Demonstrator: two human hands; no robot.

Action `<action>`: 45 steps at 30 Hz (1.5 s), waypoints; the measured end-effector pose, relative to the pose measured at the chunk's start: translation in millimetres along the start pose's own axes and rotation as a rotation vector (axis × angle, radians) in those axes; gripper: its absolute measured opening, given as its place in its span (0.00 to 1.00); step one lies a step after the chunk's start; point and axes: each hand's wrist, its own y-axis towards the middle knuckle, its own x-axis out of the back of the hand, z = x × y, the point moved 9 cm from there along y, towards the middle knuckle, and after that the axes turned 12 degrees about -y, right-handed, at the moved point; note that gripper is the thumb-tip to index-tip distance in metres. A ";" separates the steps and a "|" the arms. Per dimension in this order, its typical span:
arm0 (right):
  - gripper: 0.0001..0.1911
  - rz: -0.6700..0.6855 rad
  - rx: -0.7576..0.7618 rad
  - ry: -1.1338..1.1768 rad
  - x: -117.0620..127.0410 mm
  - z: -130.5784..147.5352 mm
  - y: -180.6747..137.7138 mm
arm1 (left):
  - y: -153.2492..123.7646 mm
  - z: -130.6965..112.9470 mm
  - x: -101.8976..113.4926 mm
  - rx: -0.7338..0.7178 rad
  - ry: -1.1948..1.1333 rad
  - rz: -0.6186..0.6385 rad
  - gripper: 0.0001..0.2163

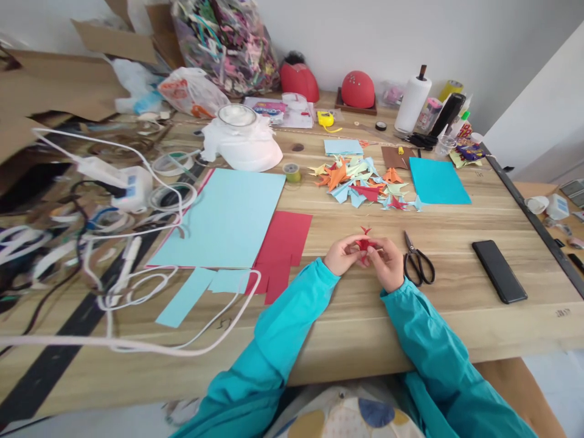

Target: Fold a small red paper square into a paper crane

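A small piece of folded red paper [364, 244] is pinched between my two hands above the front middle of the table. My left hand [343, 254] grips its left side, and my right hand [387, 261] holds its right side with thumb and fingers. Two thin red points stick up past the fingertips; the fingers cover much of the rest. Just right of my right hand lie black-handled scissors [417, 261], tips pointing away. Beyond my hands is a heap of folded paper cranes [360, 182] in orange, blue, green and red.
Light blue sheets [223, 213] and red paper [285, 243] lie to the left. White cables [182, 350] loop across the left side. A phone [499, 271] rests at right, a blue square sheet [438, 180] behind it. A wire spool [292, 173] stands near the cranes.
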 end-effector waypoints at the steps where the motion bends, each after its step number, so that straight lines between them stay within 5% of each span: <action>1: 0.10 0.006 0.000 0.005 0.1 -1.7 0.7 | 0.0 1.4 0.4 0.019 -0.011 0.002 0.23; 18: 0.10 0.128 -0.118 0.225 -16.5 -18.8 3.9 | -9.0 -2.4 11.9 0.060 -0.059 -0.121 0.23; 30: 0.08 0.135 -0.163 0.259 -15.5 -17.1 1.5 | -5.4 -4.9 9.9 -0.111 0.105 -0.096 0.20; 45: 0.07 0.061 -0.247 0.269 -5.8 -21.2 2.2 | -5.0 3.1 13.5 0.064 -0.199 -0.130 0.23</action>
